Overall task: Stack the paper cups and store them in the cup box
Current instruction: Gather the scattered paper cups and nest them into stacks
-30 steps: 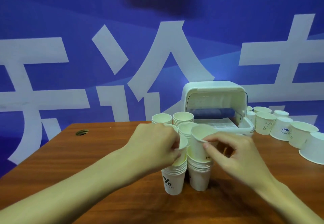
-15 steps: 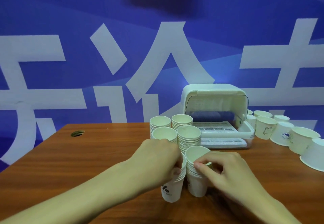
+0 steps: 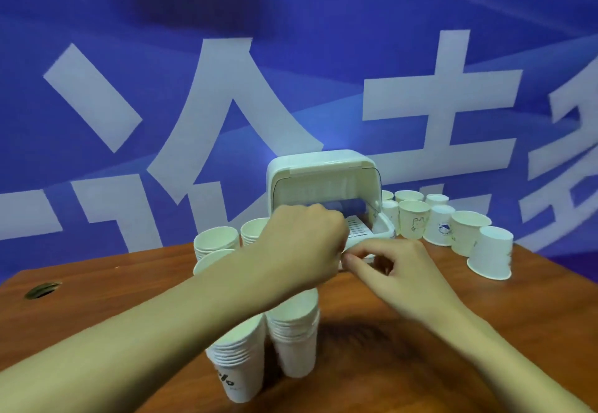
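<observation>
Two bare hands reach over the wooden desk (image 3: 97, 322) toward the cup box (image 3: 323, 183), which sits at the far edge, lid raised, slatted tray (image 3: 359, 229) showing inside; left hand (image 3: 301, 247) curled into a loose fist in front of the box opening, what it grips is hidden, cannot tell; right hand (image 3: 398, 270) just beside it, thumb and forefinger pressed together near the box's front lip, whether they pinch anything cannot tell. Near the front edge, under the left forearm, two stacks of paper cups stand upright and touching: printed stack (image 3: 238, 364) on the left, plain stack (image 3: 296, 331) on the right; more cup stacks (image 3: 216, 244) behind them, left of the box, partly covered by the arm. Loose cups (image 3: 414, 221) cluster toward the far right corner, right of the box; the nearest of them, an upside-down cup (image 3: 492, 252), sits by the right edge. Round hole (image 3: 42, 289) in the desk near the left edge; blue banner (image 3: 291, 56) behind.
</observation>
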### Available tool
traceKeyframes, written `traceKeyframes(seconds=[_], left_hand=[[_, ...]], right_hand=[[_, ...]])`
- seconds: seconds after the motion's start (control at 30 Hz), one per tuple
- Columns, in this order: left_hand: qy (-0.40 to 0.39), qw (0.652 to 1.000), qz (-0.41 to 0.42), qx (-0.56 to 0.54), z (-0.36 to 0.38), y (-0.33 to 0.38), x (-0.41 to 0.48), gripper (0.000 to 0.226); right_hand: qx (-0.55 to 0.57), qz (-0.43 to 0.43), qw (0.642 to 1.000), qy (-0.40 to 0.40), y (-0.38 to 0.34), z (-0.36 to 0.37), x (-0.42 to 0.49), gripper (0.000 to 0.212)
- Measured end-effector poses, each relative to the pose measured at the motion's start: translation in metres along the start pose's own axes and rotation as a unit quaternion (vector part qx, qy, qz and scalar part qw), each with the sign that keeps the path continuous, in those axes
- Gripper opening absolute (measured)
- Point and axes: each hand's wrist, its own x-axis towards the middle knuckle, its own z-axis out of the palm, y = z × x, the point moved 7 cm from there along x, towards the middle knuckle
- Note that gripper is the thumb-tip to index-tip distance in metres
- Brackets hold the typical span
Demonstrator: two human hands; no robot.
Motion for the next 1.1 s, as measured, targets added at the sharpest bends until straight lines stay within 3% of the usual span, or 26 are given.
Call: traceKeyframes(seconds=[0.17,0.27,0.37,0.47,0.63,0.87,1.0,1.1], left_hand=[[-0.029,0.998,0.048,0.004,0.032,0.042,0.077,0.01],[-0.05,0.996,0.078,0.0,0.06,0.077,0.125,0.011],[-0.061,0.993,0.103,-0.02,0.087,0.116,0.169,0.012],[-0.051,0.99,0.117,-0.052,0.114,0.151,0.209,0.028],[-0.048,0.986,0.129,-0.09,0.152,0.192,0.247,0.05],[-0.04,0.983,0.123,-0.127,0.18,0.21,0.261,0.015],[-0.039,0.985,0.107,-0.129,0.182,0.214,0.266,0.018],[-0.046,0.984,0.111,-0.131,0.178,0.212,0.264,0.013]], right_hand=[[-0.14,0.022,0.988,0.065,0.069,-0.049,0.015,0.01],[-0.331,0.015,0.929,0.161,0.121,-0.101,0.02,0.011],[-0.412,0.047,0.88,0.231,0.18,-0.139,0.003,0.021],[-0.393,0.059,0.884,0.246,0.222,-0.146,-0.014,0.034],[-0.383,0.086,0.887,0.242,0.244,-0.147,-0.017,0.03],[-0.359,0.169,0.901,0.175,0.269,-0.138,-0.019,0.038],[-0.321,0.172,0.912,0.186,0.267,-0.141,-0.02,0.039],[-0.288,0.181,0.922,0.183,0.266,-0.142,-0.02,0.052]])
